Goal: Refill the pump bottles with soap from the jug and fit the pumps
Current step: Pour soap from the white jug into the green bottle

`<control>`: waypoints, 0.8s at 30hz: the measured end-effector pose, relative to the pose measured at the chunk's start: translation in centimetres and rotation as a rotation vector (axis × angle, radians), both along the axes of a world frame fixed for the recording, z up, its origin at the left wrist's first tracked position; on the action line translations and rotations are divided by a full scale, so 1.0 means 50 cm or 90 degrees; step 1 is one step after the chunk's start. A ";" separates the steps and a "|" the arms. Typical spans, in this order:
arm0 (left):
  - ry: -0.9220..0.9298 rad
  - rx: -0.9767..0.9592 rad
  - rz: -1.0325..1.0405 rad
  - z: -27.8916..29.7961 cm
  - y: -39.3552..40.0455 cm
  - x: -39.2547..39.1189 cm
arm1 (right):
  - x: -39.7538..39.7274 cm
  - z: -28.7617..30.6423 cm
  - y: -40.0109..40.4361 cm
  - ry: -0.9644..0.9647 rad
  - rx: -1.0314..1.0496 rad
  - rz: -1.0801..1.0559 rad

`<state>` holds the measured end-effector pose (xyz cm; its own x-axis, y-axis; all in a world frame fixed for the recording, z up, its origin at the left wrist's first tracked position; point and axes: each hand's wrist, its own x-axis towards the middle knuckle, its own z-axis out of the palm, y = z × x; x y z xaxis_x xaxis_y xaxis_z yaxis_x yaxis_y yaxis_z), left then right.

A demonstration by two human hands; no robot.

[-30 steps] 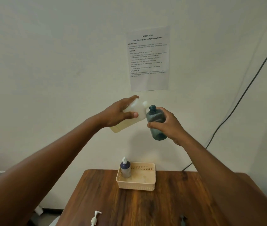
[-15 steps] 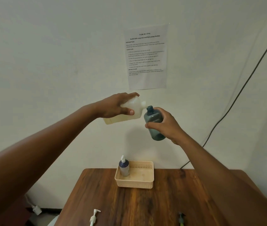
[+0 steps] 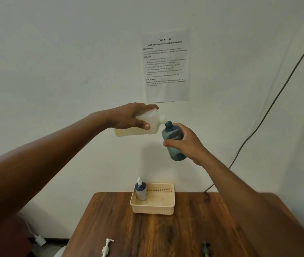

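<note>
The left hand (image 3: 128, 117) is wrapped round the translucent soap jug (image 3: 140, 127), thumb underneath and fingers over the top, holding it tipped almost level in the air with its spout at the mouth of the blue-grey pump bottle (image 3: 173, 140). The right hand (image 3: 184, 143) grips that bottle round its middle, leaning its open neck toward the spout. Whether soap is running yet is too fine to tell. The neck is narrow and both vessels are held free above the wooden table (image 3: 166, 234), so a small drift of either hand would likely send soap down the bottle's side or onto the wood; tipping too steeply could overfill it. Below, a filled bottle with its pump fitted (image 3: 141, 191) stands in the beige basket (image 3: 158, 208), and a loose white pump (image 3: 106, 247) lies near the table's front edge.
</note>
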<state>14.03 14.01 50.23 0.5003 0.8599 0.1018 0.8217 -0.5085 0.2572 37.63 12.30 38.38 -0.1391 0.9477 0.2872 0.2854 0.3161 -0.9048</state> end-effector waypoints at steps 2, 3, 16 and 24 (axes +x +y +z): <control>0.006 0.000 0.000 0.002 -0.001 0.000 | -0.002 -0.001 0.000 0.001 0.000 -0.001; 0.009 0.000 -0.001 0.004 -0.001 0.000 | -0.002 -0.002 0.000 0.002 -0.001 -0.001; 0.048 -0.008 -0.024 0.018 0.012 -0.006 | -0.011 -0.006 -0.001 0.001 -0.016 -0.004; 0.058 -0.012 -0.036 0.030 0.024 -0.007 | -0.017 -0.007 0.002 0.004 -0.013 -0.004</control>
<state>13.69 15.21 51.71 0.5543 0.8315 0.0372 0.8125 -0.5502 0.1925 36.79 12.40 38.03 -0.1316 0.9542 0.2686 0.2821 0.2958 -0.9127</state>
